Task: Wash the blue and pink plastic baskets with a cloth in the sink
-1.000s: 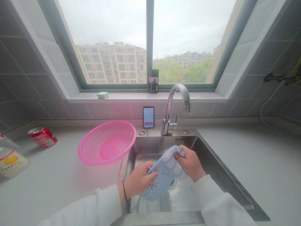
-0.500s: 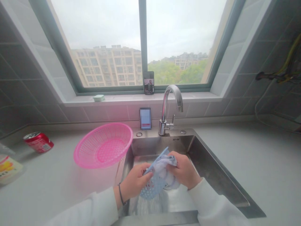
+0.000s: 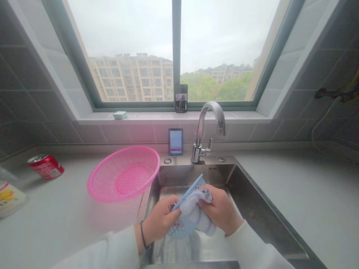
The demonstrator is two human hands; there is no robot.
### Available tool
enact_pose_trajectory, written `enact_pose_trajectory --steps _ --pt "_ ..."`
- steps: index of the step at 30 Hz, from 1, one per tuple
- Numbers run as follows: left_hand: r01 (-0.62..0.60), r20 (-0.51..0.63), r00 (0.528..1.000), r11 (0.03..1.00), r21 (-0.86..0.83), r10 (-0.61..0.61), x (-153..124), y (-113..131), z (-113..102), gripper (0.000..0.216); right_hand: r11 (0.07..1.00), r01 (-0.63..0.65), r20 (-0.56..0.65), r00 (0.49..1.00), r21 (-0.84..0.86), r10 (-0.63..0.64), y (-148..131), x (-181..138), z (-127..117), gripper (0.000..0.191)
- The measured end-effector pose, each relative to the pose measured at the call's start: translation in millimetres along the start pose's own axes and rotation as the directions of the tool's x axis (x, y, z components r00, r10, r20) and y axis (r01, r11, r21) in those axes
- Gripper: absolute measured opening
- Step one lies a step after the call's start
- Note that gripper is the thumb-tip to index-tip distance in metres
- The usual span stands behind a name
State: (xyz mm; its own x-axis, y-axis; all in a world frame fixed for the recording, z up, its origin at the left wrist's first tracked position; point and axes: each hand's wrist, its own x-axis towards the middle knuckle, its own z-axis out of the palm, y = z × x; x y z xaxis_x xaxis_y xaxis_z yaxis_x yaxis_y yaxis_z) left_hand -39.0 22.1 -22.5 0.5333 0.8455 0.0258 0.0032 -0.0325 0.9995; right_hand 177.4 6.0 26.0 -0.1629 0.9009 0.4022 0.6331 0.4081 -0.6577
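Over the steel sink, my left hand grips the edge of a light blue perforated plastic basket, which stands tilted. My right hand is shut on a pale blue-white cloth, pressing it against the basket's face. The cloth hides most of the basket's upper part. My hands are close together, with the cloth and basket between them and a white sleeve on each forearm.
A chrome faucet rises behind the sink. A pink plastic basket rests at the sink's left edge, beyond it a red can lying on its side. A phone leans on the tiled wall below the windowsill.
The cloth has moved down over the blue basket and now covers more of it. My hands have drawn closer together, and the view has shifted slightly.
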Motion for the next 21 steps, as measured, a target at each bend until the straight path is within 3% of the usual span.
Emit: enact_pose_trajectory --steps 3,5,9,12,14,17,21 --pt "0.048 0.026 0.999 0.998 -0.027 -0.047 -3 -1 2 0.041 0.959 -0.271 -0.247 0.938 -0.089 0.242 33 10 -26 0.036" --pt "0.054 0.056 0.997 0.998 -0.018 -0.053 -5 0 4 0.042 0.935 -0.342 -0.321 0.899 -0.091 0.298 45 12 -37 0.036" --pt "0.038 -0.003 0.999 0.998 0.057 -0.038 -6 3 6 0.040 0.991 -0.130 -0.251 0.961 -0.030 0.119 23 2 -22 0.032" --pt "0.011 -0.042 0.999 0.991 0.130 -0.006 -4 6 5 0.036 0.998 0.066 -0.106 0.992 -0.006 -0.066 -5 -7 1 0.022" --pt "0.003 -0.036 0.999 0.985 0.174 0.004 -2 8 4 0.033 0.994 0.107 -0.030 0.994 0.004 -0.107 -8 -7 6 0.023" --pt "0.057 -0.040 0.998 0.984 0.168 -0.051 -2 11 6 0.028 0.998 -0.052 -0.119 0.992 -0.024 0.049 14 1 -6 0.032" --pt "0.083 -0.001 0.996 0.988 0.127 -0.084 -7 13 11 0.022 0.927 -0.362 -0.334 0.889 -0.095 0.313 54 15 -31 0.037"
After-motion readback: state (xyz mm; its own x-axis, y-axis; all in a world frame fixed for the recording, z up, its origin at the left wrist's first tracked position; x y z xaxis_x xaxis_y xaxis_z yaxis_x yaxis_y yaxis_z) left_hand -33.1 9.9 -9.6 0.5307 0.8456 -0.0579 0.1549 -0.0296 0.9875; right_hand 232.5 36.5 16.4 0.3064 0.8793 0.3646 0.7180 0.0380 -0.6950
